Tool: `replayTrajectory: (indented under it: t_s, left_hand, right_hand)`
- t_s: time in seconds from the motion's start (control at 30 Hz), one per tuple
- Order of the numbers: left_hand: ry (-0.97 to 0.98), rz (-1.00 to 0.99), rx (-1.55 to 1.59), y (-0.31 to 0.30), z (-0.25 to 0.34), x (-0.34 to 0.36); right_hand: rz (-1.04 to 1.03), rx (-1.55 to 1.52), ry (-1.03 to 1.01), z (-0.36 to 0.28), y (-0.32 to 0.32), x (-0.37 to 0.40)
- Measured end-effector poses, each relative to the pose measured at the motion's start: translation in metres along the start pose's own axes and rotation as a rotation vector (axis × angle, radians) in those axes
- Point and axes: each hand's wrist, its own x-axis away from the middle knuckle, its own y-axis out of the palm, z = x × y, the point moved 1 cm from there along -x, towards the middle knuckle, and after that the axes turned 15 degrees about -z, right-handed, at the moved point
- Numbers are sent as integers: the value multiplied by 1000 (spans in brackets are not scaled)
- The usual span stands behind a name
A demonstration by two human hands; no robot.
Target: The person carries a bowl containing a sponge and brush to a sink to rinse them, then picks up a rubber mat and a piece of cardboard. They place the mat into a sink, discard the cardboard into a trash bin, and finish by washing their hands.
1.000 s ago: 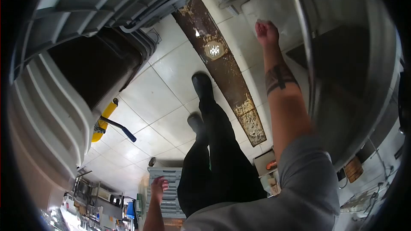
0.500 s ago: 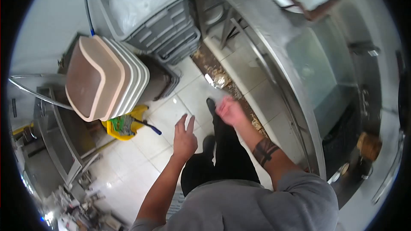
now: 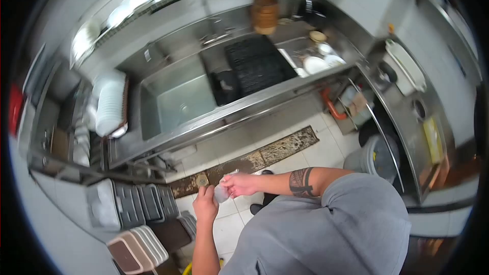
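A thin, translucent whitish piece of plastic (image 3: 221, 194) is stretched between my two hands, low in front of my body. My right hand (image 3: 240, 185) pinches it from the right side, fingers curled. On its other edge, the bent fingers of my left hand (image 3: 205, 205) are closed around the plastic. What kind of plastic item it is, I cannot tell. Both hands are in the air over the tiled floor (image 3: 227, 231), on the near side of a long steel sink.
The steel sink (image 3: 178, 91) holds water in its left basin. A black crate (image 3: 257, 66) sits in the middle, dishes (image 3: 316, 65) at right. White plates (image 3: 109, 104) stand in a rack. Grey crates (image 3: 127, 201) and stacked bins (image 3: 137, 249) flank my left; a grey bucket (image 3: 361, 159) is right.
My view has swung right to face the sink. My left hand, earlier empty with fingers spread, has come to the plastic in my right hand and closed on it.
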Motion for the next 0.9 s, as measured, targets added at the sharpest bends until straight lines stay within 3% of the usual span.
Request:
replayTrajectory:
  t_s: [0.13, 0.2, 0.23, 0.3, 0.43, 0.5, 0.57, 0.63, 0.7, 0.77, 0.9]
  left_hand:
    - [293, -54, -47, 27, 103, -86]
    - [430, -105, -22, 44, 170, -130]
    - [474, -121, -41, 51, 207, -151]
    - [587, -147, -1, 67, 284, -189]
    - [803, -212, 126, 102, 454, -256]
    - [945, -183, 266, 122, 528, -293]
    - [987, -162, 451, 119, 605, -327]
    - [885, -207, 560, 116, 671, -361]
    - [860, -276, 658, 116, 730, -400]
    - [920, -237, 757, 126, 787, -438]
    - [868, -369, 898, 185, 864, -532]
  right_hand:
    - [88, 29, -207, -39, -39, 128]
    - [237, -72, -397, -46, -61, 197]
    - [242, -82, -445, -48, -72, 230]
    - [515, -113, -606, -50, -109, 294]
    - [573, -106, -775, -60, -178, 420]
    - [644, -70, -1027, -84, -190, 495]
    - [681, -36, -1148, -115, -189, 578]
    - [631, -41, -1280, -147, -187, 651]
    - [594, -105, -1257, -175, -195, 716]
    - [664, -15, -1405, -210, -164, 762]
    - [899, 5, -1496, -250, -180, 841]
